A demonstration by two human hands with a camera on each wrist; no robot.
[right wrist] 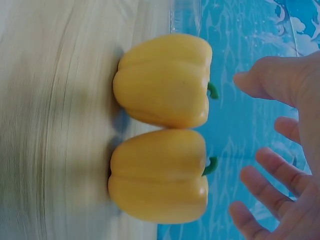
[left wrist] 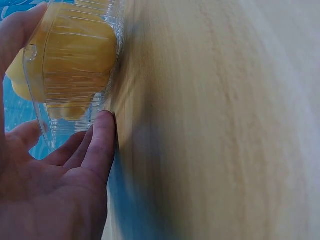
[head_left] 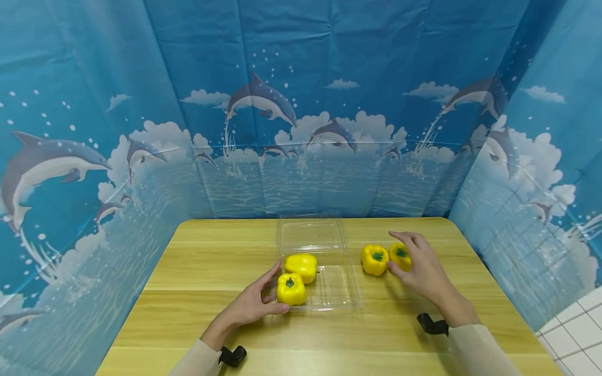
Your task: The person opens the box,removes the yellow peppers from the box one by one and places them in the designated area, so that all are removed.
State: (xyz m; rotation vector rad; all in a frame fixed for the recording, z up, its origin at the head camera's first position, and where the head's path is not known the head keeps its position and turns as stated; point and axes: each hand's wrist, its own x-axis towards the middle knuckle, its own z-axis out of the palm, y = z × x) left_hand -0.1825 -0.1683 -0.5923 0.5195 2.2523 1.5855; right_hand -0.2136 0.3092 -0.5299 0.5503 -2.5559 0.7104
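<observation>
A clear plastic clamshell box (head_left: pixel 335 287) lies on the table with its lid (head_left: pixel 312 234) folded back. Inside, at its left, are two yellow bell peppers, one on its side (head_left: pixel 301 265) and one stem-up (head_left: pixel 291 291). My left hand (head_left: pixel 251 304) spreads along the box's left side and front corner, extended fingers touching its wall. Right of the box, two more bell peppers stand upright side by side: a nearer one (right wrist: pixel 164 81) and a farther-right one (right wrist: pixel 159 176). Over them hovers my right hand (head_left: pixel 420 269), fingers apart, holding nothing, thumb close to the stems.
The wooden table (head_left: pixel 211 250) has rounded back corners. A blue dolphin-print curtain (head_left: pixel 301 172) hangs behind it and along both sides. White floor tiles (head_left: pixel 576 329) show at the lower right. Black camera mounts (head_left: pixel 232 356) sit at both wrists.
</observation>
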